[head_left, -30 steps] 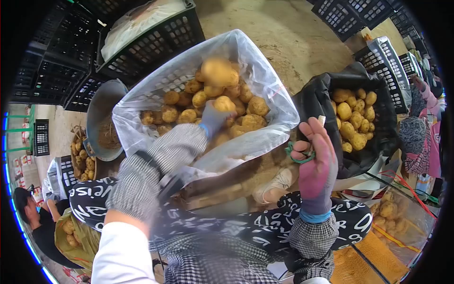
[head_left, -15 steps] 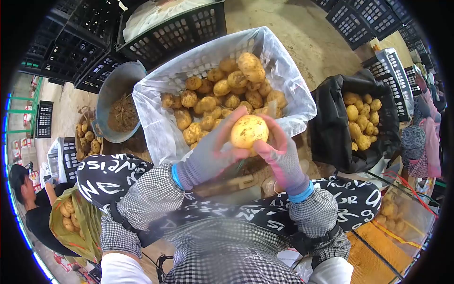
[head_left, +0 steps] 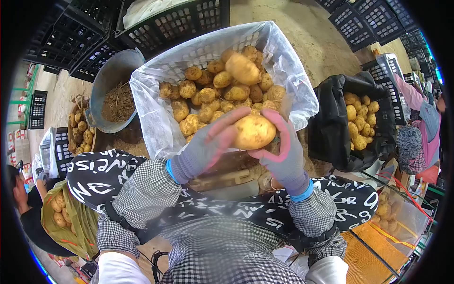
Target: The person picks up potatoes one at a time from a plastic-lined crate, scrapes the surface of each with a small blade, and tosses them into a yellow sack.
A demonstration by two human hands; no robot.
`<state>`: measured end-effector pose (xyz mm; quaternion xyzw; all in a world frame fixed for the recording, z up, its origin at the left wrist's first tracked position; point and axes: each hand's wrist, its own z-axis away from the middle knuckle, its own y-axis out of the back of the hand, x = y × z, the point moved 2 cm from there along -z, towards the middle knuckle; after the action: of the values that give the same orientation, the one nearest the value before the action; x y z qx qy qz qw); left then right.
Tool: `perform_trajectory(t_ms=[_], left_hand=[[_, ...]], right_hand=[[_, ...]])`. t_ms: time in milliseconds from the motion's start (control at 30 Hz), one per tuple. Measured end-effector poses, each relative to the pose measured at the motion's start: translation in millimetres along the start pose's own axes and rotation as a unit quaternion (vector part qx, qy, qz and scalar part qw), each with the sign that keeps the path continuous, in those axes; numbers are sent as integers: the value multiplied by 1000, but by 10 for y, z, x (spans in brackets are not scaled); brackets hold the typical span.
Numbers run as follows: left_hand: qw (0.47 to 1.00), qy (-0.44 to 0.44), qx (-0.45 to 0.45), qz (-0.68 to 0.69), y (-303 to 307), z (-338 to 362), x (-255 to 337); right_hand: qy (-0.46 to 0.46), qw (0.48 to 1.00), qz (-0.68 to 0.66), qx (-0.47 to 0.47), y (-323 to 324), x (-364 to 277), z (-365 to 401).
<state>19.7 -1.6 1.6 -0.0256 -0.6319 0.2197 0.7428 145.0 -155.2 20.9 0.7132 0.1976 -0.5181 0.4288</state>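
Observation:
Above the near rim of a crate lined with white sheeting [head_left: 156, 113], a yellow potato [head_left: 255, 133] with small dirt marks is between my two gloved hands. My left hand [head_left: 202, 146] has its fingertips at the potato's left end; its thumb and fingers are partly smeared by motion. Curled round the right end, my right hand [head_left: 283, 156] has its thumb below the potato and its fingers behind it. Many soil-flecked potatoes [head_left: 206, 95] fill the lined crate. One larger potato [head_left: 243, 69] on top of the pile is blurred.
Left of the crate stands a blue-grey bucket [head_left: 101, 90] with soil. A black-lined crate [head_left: 326, 118] of cleaner potatoes is on the right. Black crates [head_left: 184, 28] stand behind. A green-yellow sack [head_left: 78, 232] with potatoes lies at lower left, beside another person [head_left: 35, 217].
The potato has turned from end-on to lengthwise and shifted slightly right. My left fingers have loosened and moved. The large potato on the pile is now blurred and slightly further left.

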Motion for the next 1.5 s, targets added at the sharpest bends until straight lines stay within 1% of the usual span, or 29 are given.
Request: perform_trajectory(t_ms=[33,100,200,233,333,400,433,467,500,533,567,633,667,733,800,867,900,933,967,1033,1067,1100,1133,1200,1300,1400,1500], left_hand=[[1000,5,-1,-17,15,-10,1],[998,-36,0,-54,-24,-6,-11],[985,-92,-7,-144,-16,-20,23],[978,-108,-12,-179,-13,-15,44],[982,-117,-49,-138,-35,18,108],[999,-34,-28,10,59,-29,-24],[996,8,-16,84,105,-65,-109],[997,35,17,69,156,-107,-169],[995,63,51,54,215,-161,-223],[991,90,86,38,291,-217,-294],[983,141,116,-21,436,-283,-442],[946,239,170,-139,764,-477,-772],[939,254,176,-149,799,-607,-836],[926,280,190,-169,790,-936,-946],[934,234,204,-178,790,-1372,-1276],[928,222,224,-198,781,-1821,-1601],[918,234,238,-211,788,-1999,-1765],[909,248,253,-220,807,-2141,-1925],[903,259,263,-219,845,-2243,-2084],[920,253,258,-153,875,-2236,-2132],[931,241,253,-109,882,-2170,-2123],[942,213,253,-55,854,-2035,-1988],[949,212,234,-6,777,-1883,-1832],[961,198,168,-91,514,-1515,-1300],[992,95,58,-66,217,-996,-573],[997,67,-12,40,41,-612,-225],[990,58,-11,125,-99,-296,-19]], right_hand=[[30,999,17,-5,-8,17,4],[89,995,51,-17,-36,75,10],[40,999,5,-5,-61,68,-21],[29,1000,11,-7,-80,42,-9],[-6,1000,15,-16,-107,16,18],[-31,999,-3,-28,-93,48,54],[-81,992,-92,3,-55,81,63],[-130,975,-180,32,-8,120,71],[-176,945,-267,61,48,172,81],[-188,910,-349,123,236,307,67],[-199,863,-427,183,480,478,42],[-119,789,-481,363,959,502,-9],[-90,788,-461,398,1240,654,65],[-60,781,-447,432,1468,756,112],[-62,773,-459,434,1515,697,170],[-95,797,-436,406,1410,675,162],[-110,809,-423,394,1343,648,146],[-125,799,-449,381,1290,601,127],[-130,811,-433,370,1255,559,121],[-144,834,-405,346,1175,494,105],[-151,825,-421,345,1132,449,91],[-157,848,-393,319,1076,433,83],[-160,869,-366,294,1015,417,68],[-167,910,-301,231,878,431,71],[-248,913,-297,127,495,563,76],[-252,906,-340,35,128,438,59],[-227,939,-255,-38,55,167,9]])
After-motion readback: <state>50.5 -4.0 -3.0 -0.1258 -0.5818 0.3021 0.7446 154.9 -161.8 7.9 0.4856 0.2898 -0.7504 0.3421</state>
